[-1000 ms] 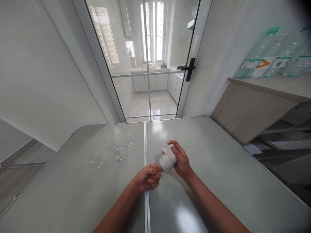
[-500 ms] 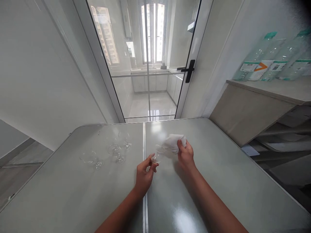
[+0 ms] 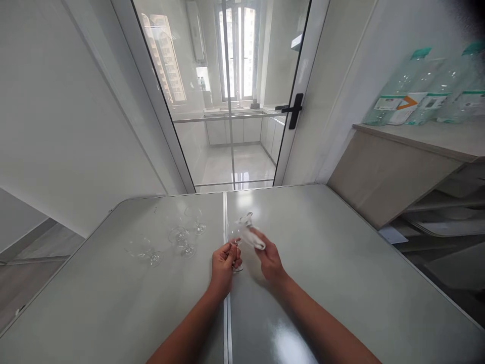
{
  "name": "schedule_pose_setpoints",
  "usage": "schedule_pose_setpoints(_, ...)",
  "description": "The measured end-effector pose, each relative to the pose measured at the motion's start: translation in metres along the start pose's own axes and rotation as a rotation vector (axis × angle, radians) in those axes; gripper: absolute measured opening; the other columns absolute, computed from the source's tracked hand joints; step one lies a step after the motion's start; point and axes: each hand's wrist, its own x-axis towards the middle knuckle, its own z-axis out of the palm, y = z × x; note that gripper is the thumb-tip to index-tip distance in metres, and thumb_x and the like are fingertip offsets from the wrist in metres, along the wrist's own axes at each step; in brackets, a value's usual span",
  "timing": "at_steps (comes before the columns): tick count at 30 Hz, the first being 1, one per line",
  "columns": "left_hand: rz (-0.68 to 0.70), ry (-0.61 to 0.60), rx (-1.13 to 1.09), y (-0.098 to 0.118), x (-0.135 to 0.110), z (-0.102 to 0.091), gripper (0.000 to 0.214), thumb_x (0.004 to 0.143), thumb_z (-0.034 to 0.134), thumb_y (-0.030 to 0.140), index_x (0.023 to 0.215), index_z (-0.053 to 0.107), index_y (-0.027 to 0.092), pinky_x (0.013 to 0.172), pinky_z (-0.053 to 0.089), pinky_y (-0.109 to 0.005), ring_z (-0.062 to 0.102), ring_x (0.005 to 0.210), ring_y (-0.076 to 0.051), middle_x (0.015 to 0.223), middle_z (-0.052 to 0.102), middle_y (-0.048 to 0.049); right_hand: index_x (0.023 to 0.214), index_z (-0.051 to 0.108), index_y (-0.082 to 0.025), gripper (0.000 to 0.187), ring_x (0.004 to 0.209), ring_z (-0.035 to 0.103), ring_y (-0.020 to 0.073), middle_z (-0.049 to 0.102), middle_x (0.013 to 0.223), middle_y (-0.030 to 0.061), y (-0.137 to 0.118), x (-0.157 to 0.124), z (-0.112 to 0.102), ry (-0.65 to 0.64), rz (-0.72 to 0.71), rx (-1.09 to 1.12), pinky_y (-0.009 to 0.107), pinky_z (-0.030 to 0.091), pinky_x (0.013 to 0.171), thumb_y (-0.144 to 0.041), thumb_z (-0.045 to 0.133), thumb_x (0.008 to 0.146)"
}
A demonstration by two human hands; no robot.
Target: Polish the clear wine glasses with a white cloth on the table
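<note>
My left hand (image 3: 225,263) is closed around the stem of a clear stemmed glass (image 3: 234,231), whose bowl rises above my fingers and whose foot shows below them. In my right hand (image 3: 270,258) a crumpled white cloth (image 3: 251,237) is gripped; it lies close against the right side of the glass's bowl. Whether cloth and bowl touch, I cannot tell. To the left, several more clear stemmed glasses rest on the table, among them one at the far left (image 3: 154,259) and one farther back (image 3: 199,228).
The pale grey-green table (image 3: 174,308) has a seam down its middle. Beyond its far edge is a glass door (image 3: 250,151) with a black handle (image 3: 295,110). At the right, clear bottles (image 3: 401,91) with green caps stand on a shelf (image 3: 424,136).
My right hand has brought the cloth left and down to the glass. My left hand now holds the glass by its stem, with the bowl more upright and slightly farther left.
</note>
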Motion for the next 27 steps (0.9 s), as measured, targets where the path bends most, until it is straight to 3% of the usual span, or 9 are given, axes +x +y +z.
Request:
schedule_pose_setpoints(3,0.055,0.030,0.156,-0.003,0.000,-0.005,0.042,0.084,0.069,0.054,0.070,0.058,0.015,0.051,0.030,-0.021,0.035,0.051,-0.008,0.058,0.045,0.0053,0.136,0.064,-0.029,0.040,0.148,0.038,0.0298,0.058,0.148,0.0053,-0.007,0.003,-0.007,-0.324,-0.285,-0.439,0.057,0.017,0.125,-0.025,0.051,0.098)
schedule_pose_setpoints(8,0.409,-0.021,0.767,-0.007,-0.006,-0.012,0.019,0.085,0.059,0.022,0.067,0.060,0.016,0.056,0.037,-0.025,0.049,0.056,-0.014,0.062,0.060,-0.0018,0.132,0.064,-0.032,0.042,0.140,0.047,0.0316,0.065,0.137,0.0051,-0.021,0.012,-0.017,-0.456,-0.455,-0.744,0.060,0.006,0.125,-0.023,0.059,0.091)
schedule_pose_setpoints(10,0.591,-0.063,0.965,-0.009,-0.009,-0.013,0.018,0.087,0.053,0.014,0.072,0.063,0.017,0.056,0.037,-0.025,0.054,0.056,-0.015,0.064,0.063,-0.0045,0.120,0.070,-0.030,0.032,0.124,0.057,0.0319,0.071,0.118,0.0065,-0.022,0.014,-0.021,-0.443,-0.415,-0.746,0.060,0.016,0.123,-0.028,0.062,0.090)
schedule_pose_setpoints(12,0.722,-0.129,1.099,-0.009,-0.012,-0.014,0.018,0.090,0.052,0.013,0.088,0.069,0.016,0.055,0.039,-0.026,0.057,0.057,-0.017,0.067,0.066,-0.0063,0.100,0.075,-0.027,0.017,0.099,0.063,0.0282,0.072,0.095,0.0066,-0.021,0.015,-0.025,-0.392,-0.283,-0.645,0.053,0.037,0.110,-0.034,0.062,0.092)
schedule_pose_setpoints(15,0.804,-0.206,1.117,-0.008,-0.015,-0.013,0.028,0.093,0.055,0.017,0.118,0.068,0.015,0.056,0.044,-0.026,0.062,0.061,-0.018,0.071,0.069,-0.0065,0.072,0.069,-0.021,0.039,0.066,0.054,0.0196,0.062,0.068,0.0038,-0.015,0.016,-0.031,-0.224,0.063,-0.243,0.036,0.049,0.071,-0.049,0.056,0.096)
schedule_pose_setpoints(18,0.692,-0.162,0.937,-0.003,-0.017,-0.008,0.031,0.096,0.056,0.022,0.124,0.067,0.017,0.062,0.049,-0.025,0.064,0.066,-0.017,0.077,0.071,-0.0059,0.071,0.066,-0.018,0.047,0.058,0.051,0.0163,0.059,0.063,0.0016,-0.005,0.015,-0.028,0.049,0.345,0.200,0.029,0.043,0.055,-0.060,0.060,0.092)
schedule_pose_setpoints(21,0.406,-0.038,0.697,0.002,-0.017,-0.002,0.029,0.097,0.058,0.032,0.119,0.070,0.017,0.059,0.050,-0.024,0.062,0.060,-0.014,0.076,0.071,-0.0039,0.081,0.069,-0.017,0.046,0.064,0.056,0.0178,0.065,0.074,0.0037,0.007,0.012,-0.014,0.198,0.400,0.404,0.029,0.046,0.058,-0.062,0.063,0.089)
schedule_pose_setpoints(24,0.225,0.100,0.493,0.004,-0.014,0.001,0.038,0.094,0.062,0.042,0.121,0.069,0.016,0.062,0.052,-0.026,0.064,0.060,-0.015,0.078,0.073,-0.0036,0.087,0.071,-0.017,0.048,0.068,0.059,0.0196,0.067,0.077,0.0053,0.018,0.003,0.005,0.189,0.356,0.387,0.031,0.050,0.062,-0.063,0.059,0.092)
schedule_pose_setpoints(27,0.179,0.170,0.443,0.002,-0.010,0.000,0.037,0.095,0.059,0.048,0.101,0.074,0.014,0.064,0.052,-0.026,0.063,0.061,-0.015,0.069,0.070,-0.0020,0.107,0.073,-0.017,0.046,0.083,0.064,0.0230,0.071,0.092,0.0091,0.023,-0.008,0.015,0.075,0.212,0.193,0.036,0.054,0.075,-0.057,0.053,0.098)
